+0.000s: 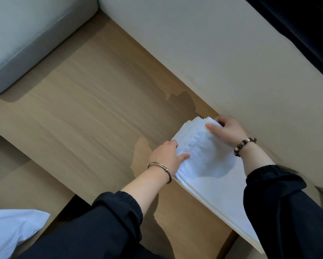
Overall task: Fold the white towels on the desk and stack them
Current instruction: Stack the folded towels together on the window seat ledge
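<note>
Dark sleeves (119,221) are seen nearest; the stack of white towels (203,157) is gripped at its left edge by the left hand (166,156) and at its far corner by the right hand (227,131), thumbs laid on top. Left of the stack, bare wooden desk (91,118) is shown, with a grey cushion (26,38) beyond and a loose white cloth (11,230) nearer. The stack's long axis is laid from far-left to near-right.

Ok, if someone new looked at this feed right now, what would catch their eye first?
The white towel stack at the desk's right edge draws the eye first. Both grips, bare hands, hold the folded towel on top: the left grip, wearing a silver bangle, at its near-left edge, the right grip, wearing a beaded bracelet, at its far corner. Another white cloth lies at the lower left.
</note>
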The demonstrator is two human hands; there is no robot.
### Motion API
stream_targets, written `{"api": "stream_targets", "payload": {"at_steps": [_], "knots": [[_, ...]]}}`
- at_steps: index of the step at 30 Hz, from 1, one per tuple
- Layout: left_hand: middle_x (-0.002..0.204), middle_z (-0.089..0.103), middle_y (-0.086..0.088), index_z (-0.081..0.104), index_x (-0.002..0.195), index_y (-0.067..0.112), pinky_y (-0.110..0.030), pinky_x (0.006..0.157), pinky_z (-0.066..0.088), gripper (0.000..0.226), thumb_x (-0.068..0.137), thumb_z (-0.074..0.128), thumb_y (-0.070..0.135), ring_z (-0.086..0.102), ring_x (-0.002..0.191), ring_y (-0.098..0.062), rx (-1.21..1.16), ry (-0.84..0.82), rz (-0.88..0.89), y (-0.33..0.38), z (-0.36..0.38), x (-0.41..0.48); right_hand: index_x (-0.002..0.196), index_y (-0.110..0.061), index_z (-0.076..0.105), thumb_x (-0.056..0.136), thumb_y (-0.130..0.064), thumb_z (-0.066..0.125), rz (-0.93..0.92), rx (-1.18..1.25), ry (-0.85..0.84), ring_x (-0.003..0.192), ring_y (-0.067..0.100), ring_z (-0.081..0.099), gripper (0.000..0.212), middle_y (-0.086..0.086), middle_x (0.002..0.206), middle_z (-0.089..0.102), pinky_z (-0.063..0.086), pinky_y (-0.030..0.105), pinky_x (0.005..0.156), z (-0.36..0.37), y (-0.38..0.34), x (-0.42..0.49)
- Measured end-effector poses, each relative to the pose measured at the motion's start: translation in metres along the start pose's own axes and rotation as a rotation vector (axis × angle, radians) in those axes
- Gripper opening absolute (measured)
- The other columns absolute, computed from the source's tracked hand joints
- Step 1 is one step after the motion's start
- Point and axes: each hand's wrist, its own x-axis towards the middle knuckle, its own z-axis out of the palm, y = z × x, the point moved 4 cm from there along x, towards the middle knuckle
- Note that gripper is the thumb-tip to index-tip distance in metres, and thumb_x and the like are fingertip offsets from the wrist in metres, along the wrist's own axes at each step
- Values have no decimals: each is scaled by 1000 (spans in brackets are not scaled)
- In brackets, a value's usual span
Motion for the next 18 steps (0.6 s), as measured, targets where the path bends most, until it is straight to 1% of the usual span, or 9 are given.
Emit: {"api": "stream_targets", "payload": {"at_steps": [2,4,6,7,9,10,13,16,18], "knots": [[115,49,1,47,124,21,-29,72,43,44,91,51,49,49,100,-17,37,105,128,6,1,-6,90,-10,62,86,-41,63,17,-6,-55,70,15,53,32,-2,78,58,40,27,62,-4,6,1],[114,47,0,47,128,21,-27,72,42,43,92,52,44,44,102,-16,48,183,230,11,2,-10,93,-9,61,84,-50,62,34,-1,-99,72,17,52,42,-1,81,57,39,29,66,-7,8,1],[112,47,0,50,128,19,-25,72,41,43,92,54,41,42,102,-16,21,218,264,13,2,-10,92,-8,62,78,-60,59,36,8,-144,70,16,49,54,-2,77,53,36,29,65,-6,6,0],[111,47,0,51,127,18,-25,72,40,43,92,54,41,42,101,-16,-3,225,266,13,2,-10,86,-10,63,76,-61,57,33,11,-165,68,15,48,52,-5,73,53,35,29,64,-4,4,-1],[110,47,1,55,125,18,-24,72,38,42,91,54,43,41,101,-15,-67,229,250,15,2,-8,69,-18,61,77,-57,59,35,30,-177,64,14,49,40,-12,62,52,36,28,62,-3,4,-2],[111,47,2,56,124,19,-23,72,37,42,91,54,44,41,102,-14,-98,228,238,16,2,-7,66,-19,59,78,-53,61,36,51,-167,64,13,50,37,-13,61,53,37,28,62,-3,5,-2],[106,46,7,57,116,20,-20,72,34,36,90,56,44,43,102,-12,-158,210,206,19,2,-3,81,-8,63,83,-37,67,31,176,-157,73,16,57,29,-4,75,60,43,31,71,-4,11,-3],[98,42,10,54,99,20,-19,70,32,25,88,60,42,44,98,-12,-213,178,148,13,1,2,83,-11,66,84,-23,69,-22,162,-117,71,13,58,13,-4,74,62,45,26,65,3,8,-4],[98,44,9,48,95,22,-19,72,31,26,88,59,44,45,98,-13,-226,165,96,6,3,2,82,-14,67,83,-19,69,-41,129,-61,70,11,56,5,-5,74,61,43,23,62,10,5,-3]]}}
